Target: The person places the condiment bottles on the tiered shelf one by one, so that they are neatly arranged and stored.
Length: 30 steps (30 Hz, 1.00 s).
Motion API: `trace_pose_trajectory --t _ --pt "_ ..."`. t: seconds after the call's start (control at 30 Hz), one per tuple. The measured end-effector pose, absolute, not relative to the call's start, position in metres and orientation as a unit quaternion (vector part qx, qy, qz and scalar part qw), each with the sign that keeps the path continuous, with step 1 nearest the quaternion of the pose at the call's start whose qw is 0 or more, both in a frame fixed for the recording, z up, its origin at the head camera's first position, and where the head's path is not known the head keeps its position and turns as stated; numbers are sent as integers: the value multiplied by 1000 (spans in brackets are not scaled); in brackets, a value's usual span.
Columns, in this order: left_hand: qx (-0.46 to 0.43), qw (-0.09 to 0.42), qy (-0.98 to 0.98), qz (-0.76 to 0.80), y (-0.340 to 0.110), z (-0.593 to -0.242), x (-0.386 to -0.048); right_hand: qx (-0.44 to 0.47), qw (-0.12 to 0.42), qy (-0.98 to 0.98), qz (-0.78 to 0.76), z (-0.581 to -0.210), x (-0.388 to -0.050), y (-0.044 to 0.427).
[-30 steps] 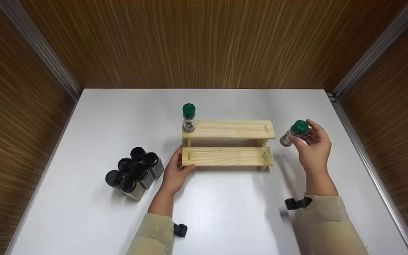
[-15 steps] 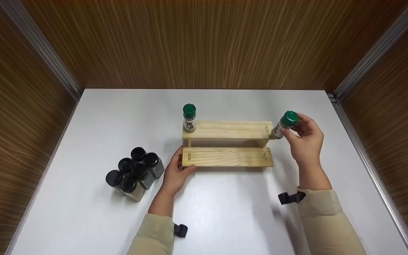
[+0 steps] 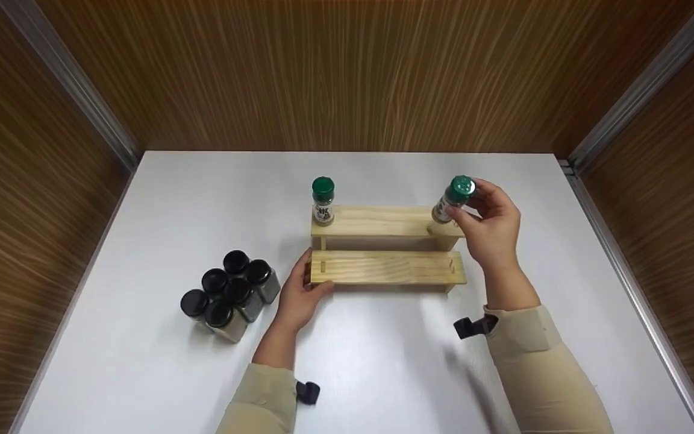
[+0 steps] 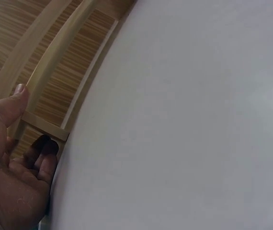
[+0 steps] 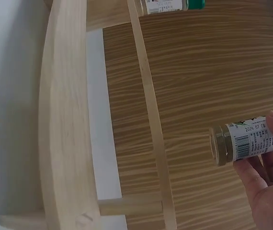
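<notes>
A two-step wooden rack (image 3: 388, 267) stands mid-table in the head view. My left hand (image 3: 296, 301) grips the left end of its lower step, the thumb at the front edge and the fingers round the side. With thumb and fingers, my right hand (image 3: 495, 228) pinches a green-capped spice jar (image 3: 461, 190), slightly tilted, over the right end of the upper step. The right wrist view shows this jar's base (image 5: 218, 146) apart from the wood. Another green-capped spice jar (image 3: 323, 204) stands upright on the upper step's left end.
Several black-capped jars (image 3: 238, 291) stand in a cluster on the white table (image 3: 371, 367), left of my left hand. Wood-grain panels (image 3: 347, 72) enclose the table at the back and both sides.
My right hand has carried the green-capped spice jar leftward and away from me, from beside the rack to above the upper step's right end. The left hand and rack stay put.
</notes>
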<state>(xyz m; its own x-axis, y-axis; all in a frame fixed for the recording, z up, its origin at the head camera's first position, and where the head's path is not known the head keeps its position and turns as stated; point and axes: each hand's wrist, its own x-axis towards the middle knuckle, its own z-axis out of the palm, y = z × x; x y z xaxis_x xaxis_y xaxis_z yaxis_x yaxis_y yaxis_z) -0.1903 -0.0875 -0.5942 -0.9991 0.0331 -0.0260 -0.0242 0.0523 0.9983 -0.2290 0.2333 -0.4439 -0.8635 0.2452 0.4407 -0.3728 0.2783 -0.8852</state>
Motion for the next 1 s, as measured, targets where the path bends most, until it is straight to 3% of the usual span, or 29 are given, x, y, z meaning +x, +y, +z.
trace_pose_trajectory --t 1.0 --pt "24 12 724 690 -88 -592 -188 111 139 -749 638 -449 -258 147"
